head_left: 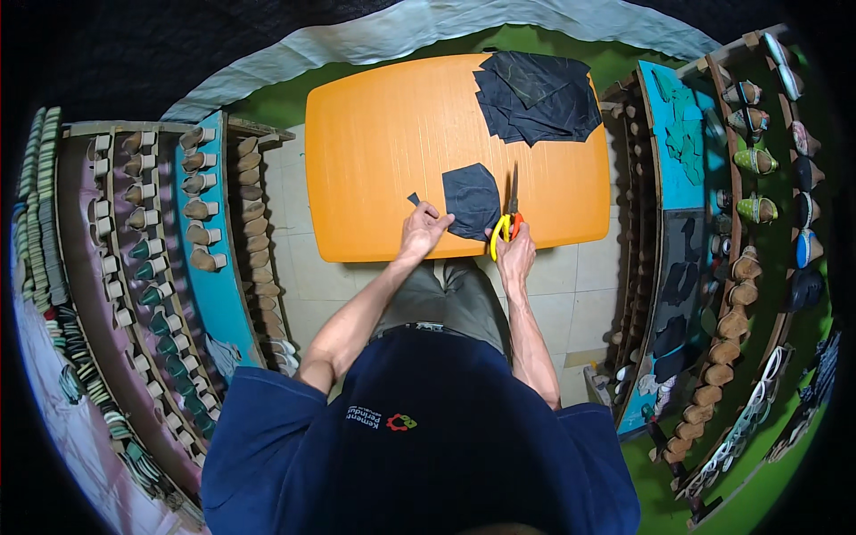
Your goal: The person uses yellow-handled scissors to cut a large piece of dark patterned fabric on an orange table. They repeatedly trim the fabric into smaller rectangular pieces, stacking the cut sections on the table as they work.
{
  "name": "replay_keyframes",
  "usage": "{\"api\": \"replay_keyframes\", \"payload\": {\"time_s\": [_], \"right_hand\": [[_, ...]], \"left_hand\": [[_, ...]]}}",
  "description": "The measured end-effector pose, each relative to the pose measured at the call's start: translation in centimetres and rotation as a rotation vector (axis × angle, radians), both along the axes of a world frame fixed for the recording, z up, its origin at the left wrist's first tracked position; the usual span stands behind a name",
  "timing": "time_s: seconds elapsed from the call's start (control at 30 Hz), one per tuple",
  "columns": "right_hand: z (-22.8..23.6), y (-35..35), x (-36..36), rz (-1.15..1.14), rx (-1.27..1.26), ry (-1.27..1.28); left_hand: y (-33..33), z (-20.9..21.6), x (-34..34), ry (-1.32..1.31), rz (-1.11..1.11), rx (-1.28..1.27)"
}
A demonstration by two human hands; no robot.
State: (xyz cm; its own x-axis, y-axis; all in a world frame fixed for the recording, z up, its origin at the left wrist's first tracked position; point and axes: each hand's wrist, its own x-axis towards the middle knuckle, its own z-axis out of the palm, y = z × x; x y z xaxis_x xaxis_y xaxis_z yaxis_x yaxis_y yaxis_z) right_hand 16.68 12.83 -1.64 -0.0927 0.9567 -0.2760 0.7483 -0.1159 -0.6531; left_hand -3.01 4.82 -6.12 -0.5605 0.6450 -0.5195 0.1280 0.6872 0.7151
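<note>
My right hand (514, 252) is closed round the yellow and orange handles of a pair of scissors (513, 196). The dark blades point away from me over the orange table. Just left of the blades lies a dark fabric piece (471, 198) with a rounded right side, near the table's front edge. My left hand (424, 230) is closed, with thumb and fingertips pinching at the left edge of that piece. A small dark scrap (413, 199) shows by the left knuckles; whether the hand holds it too is unclear. Part of the fabric's lower edge is hidden near the right hand.
A stack of dark fabric pieces (539, 96) lies at the far right of the orange table (374, 134). Racks of shoe lasts (147, 267) stand to the left. On the right are a turquoise board (669, 160) with green pieces and further racks of shoes and lasts (736, 325).
</note>
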Motion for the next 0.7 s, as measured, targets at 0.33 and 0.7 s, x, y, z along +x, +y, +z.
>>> {"api": "replay_keyframes", "payload": {"time_s": [0.33,0.7], "right_hand": [[-2.4,1.3,-0.4,-0.077,-0.031,0.281],[-0.1,1.4,-4.5,-0.284,-0.509,0.703]], "left_hand": [[0.8,3.0,2.0,-0.75,0.458,0.247],[0.2,3.6,2.6,-0.899,0.517,0.345]]}}
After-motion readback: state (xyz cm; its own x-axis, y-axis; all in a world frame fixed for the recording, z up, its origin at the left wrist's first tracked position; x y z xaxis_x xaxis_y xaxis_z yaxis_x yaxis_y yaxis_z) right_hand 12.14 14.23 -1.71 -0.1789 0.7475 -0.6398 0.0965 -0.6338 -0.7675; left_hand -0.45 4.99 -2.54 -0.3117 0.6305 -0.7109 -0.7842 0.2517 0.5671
